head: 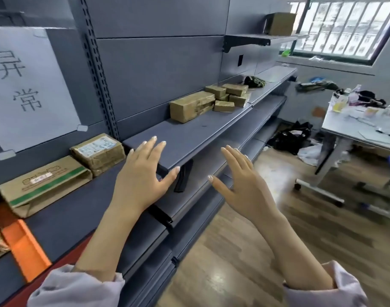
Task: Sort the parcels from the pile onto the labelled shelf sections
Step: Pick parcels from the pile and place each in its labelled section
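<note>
I see a long grey metal shelf (189,138). On it lies a large taped brown parcel (192,106). Just beyond that parcel sits a heap of small brown parcels (230,94), then a dark bundle (254,82). Nearer than it, on the adjoining board, lie a labelled parcel (99,152) and a flat green-striped carton (43,185), side by side.

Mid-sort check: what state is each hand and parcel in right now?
Left hand: open, empty, at the shelf edge.
Right hand: open, empty, in the air.
Labelled parcel: lying flat, taped shut.
Green-striped box: lying flat beside it.
Large box: taped shut, lying flat.
Small parcels: heaped together.
Top box: standing alone.
</note>
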A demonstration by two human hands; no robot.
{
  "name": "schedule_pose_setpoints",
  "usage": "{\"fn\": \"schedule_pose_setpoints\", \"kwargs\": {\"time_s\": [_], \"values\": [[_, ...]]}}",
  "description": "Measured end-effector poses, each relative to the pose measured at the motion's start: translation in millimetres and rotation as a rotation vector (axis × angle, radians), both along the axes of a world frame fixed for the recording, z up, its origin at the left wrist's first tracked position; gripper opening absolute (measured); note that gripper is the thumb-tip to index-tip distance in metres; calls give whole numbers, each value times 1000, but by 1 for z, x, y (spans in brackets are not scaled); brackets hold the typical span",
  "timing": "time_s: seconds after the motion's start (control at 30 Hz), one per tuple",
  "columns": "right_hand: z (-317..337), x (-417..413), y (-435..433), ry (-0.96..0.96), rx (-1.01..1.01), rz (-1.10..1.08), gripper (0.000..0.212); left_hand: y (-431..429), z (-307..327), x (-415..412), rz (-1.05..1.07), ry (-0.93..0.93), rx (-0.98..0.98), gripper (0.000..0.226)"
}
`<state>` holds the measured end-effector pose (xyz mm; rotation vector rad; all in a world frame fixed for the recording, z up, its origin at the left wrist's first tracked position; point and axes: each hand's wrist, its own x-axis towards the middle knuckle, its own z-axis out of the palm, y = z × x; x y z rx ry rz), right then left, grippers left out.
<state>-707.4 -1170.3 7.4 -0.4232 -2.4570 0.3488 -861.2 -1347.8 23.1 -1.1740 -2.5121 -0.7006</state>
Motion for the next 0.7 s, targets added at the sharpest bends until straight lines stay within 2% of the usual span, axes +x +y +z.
{"fn": "schedule_pose_setpoints", "kwargs": {"time_s": [0.17, 0.57, 0.7], "values": [[-2, 3, 44, -36, -32, -24, 80, 44, -2, -2, -23, 17, -29, 82], [-21, -22, 153, -93, -107, -97, 86, 159, -23, -41, -74, -8, -64, 86], [-24, -47, 201, -127, -93, -98, 84, 207, -29, -68, -75, -34, -74, 79]]}}
